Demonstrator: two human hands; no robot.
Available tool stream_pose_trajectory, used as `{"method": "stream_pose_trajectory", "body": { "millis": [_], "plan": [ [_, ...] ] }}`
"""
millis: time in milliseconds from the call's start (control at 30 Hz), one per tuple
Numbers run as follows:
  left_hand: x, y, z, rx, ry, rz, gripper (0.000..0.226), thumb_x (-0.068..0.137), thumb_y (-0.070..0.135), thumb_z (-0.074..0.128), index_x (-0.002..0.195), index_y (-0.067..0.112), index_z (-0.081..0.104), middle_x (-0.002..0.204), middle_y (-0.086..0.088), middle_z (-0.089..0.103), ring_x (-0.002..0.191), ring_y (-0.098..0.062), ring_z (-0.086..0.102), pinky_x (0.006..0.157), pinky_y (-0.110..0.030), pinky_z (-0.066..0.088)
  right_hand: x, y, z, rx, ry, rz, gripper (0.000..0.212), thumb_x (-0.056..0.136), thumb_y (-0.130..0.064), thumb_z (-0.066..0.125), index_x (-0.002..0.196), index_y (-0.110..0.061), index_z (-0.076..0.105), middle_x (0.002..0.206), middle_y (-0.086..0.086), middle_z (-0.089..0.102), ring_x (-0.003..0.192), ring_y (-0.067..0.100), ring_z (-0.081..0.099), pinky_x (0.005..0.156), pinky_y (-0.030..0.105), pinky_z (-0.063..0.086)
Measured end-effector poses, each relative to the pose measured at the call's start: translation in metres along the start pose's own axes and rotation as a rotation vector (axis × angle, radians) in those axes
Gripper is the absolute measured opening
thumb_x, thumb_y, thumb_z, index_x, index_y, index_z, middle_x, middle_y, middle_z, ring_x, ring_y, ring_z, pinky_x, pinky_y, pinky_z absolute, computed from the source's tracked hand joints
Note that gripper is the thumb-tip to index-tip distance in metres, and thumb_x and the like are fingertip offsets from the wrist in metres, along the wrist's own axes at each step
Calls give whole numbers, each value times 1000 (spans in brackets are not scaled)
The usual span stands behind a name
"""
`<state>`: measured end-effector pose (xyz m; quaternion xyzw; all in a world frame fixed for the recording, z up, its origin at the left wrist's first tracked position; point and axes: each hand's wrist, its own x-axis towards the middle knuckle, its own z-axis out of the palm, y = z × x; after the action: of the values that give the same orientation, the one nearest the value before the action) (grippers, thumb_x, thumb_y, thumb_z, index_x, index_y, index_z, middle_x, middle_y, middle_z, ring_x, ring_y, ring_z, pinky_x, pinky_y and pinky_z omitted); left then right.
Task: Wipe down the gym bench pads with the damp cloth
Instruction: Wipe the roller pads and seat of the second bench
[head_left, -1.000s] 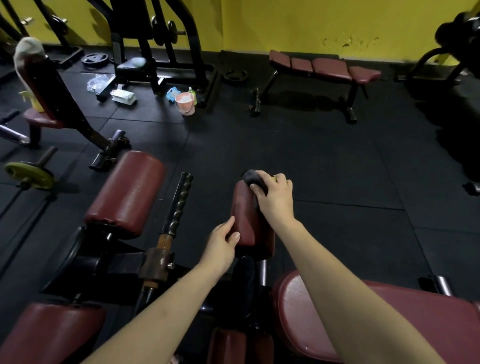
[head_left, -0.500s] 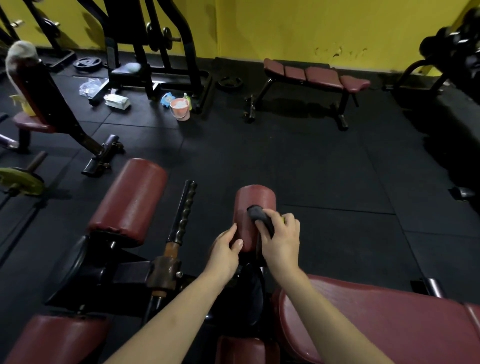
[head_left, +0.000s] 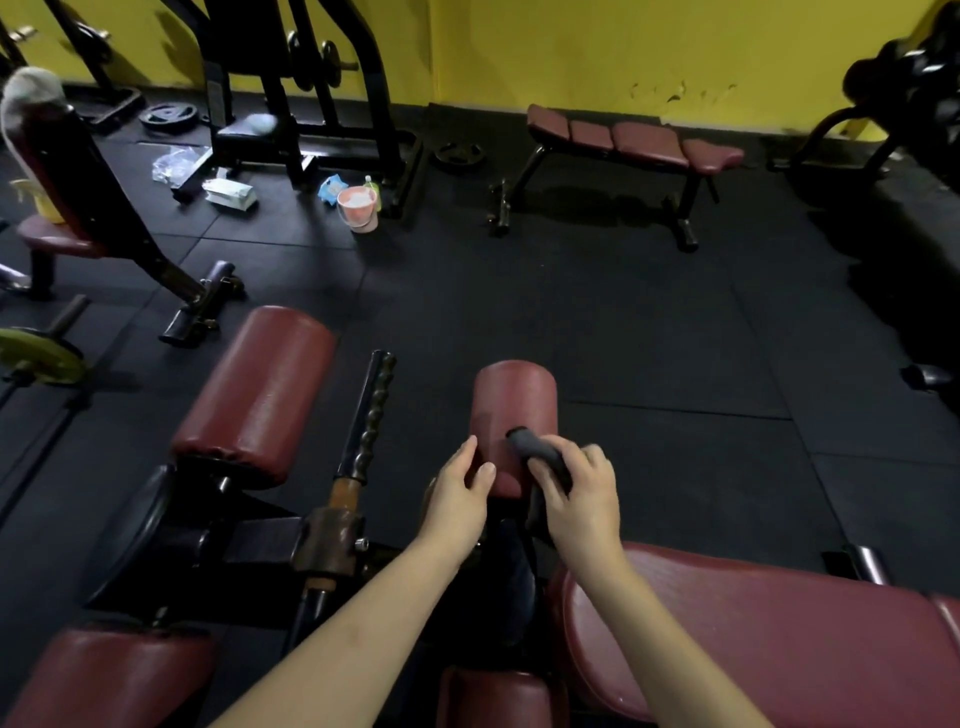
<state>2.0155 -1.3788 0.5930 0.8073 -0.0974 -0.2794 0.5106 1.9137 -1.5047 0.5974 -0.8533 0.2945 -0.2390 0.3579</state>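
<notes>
A dark red roller pad (head_left: 511, 405) stands out in front of me at centre. My right hand (head_left: 584, 496) grips a dark grey cloth (head_left: 537, 452) and presses it against the pad's near right side. My left hand (head_left: 457, 493) holds the pad's near left end, thumb on top and fingers round its side. A second, larger red roller pad (head_left: 254, 395) lies to the left. The wide red bench pad (head_left: 769, 639) fills the lower right under my right forearm.
A black knurled handle bar (head_left: 371, 410) runs between the two rollers. A pink bucket (head_left: 358, 208) with bottles stands on the black floor mats beyond. A flat red bench (head_left: 634, 140) sits by the yellow wall. A yellow weight plate (head_left: 39, 356) lies at the left.
My right hand has dragged the cloth from the roller's far end down towards its near end. My left hand stayed on the near left end of the roller.
</notes>
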Motion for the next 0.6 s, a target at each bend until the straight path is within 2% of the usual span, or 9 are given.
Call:
{"method": "stream_pose_trajectory", "body": {
  "millis": [67, 200, 300, 433, 600],
  "plan": [
    [2, -2, -1, 21, -13, -12, 53, 105, 29, 56, 156, 29, 42, 158, 3, 46, 144, -15, 44, 122, -39, 34, 8, 4, -3, 34, -14, -1, 23, 95, -30, 70, 119, -33, 70, 93, -5, 51, 95, 16, 54, 84, 26, 44],
    [8, -7, -5, 31, -12, -101, 48, 107, 33, 51, 155, 35, 42, 155, 6, 47, 143, -16, 45, 121, -35, 33, 89, 5, 1, 69, 178, 79, 26, 98, -30, 66, 124, -28, 68, 104, -1, 51, 106, 24, 56, 97, 34, 47],
    [7, -4, -3, 26, 37, -20, 46, 107, 27, 53, 152, 28, 48, 157, 7, 44, 142, -13, 44, 122, -34, 33, 124, -7, 19, 6, 99, 64, 25, 100, -36, 62, 124, -31, 66, 108, 2, 50, 109, 25, 53, 97, 37, 48],
    [1, -1, 4, 48, 6, -2, 51, 107, 34, 51, 157, 29, 40, 163, 7, 36, 151, -13, 31, 126, -40, 26, 81, -9, 16, -92, 36, -11, 27, 99, -35, 64, 126, -29, 67, 103, 2, 48, 101, 23, 50, 85, 29, 44],
    [6, -1, 8, 35, 19, -12, 52, 106, 30, 53, 157, 27, 39, 165, 5, 35, 152, -14, 29, 127, -40, 25, 10, -5, 4, -109, 30, -99, 26, 97, -32, 68, 123, -29, 69, 91, -2, 42, 89, 18, 44, 76, 29, 46]
  ]
}}
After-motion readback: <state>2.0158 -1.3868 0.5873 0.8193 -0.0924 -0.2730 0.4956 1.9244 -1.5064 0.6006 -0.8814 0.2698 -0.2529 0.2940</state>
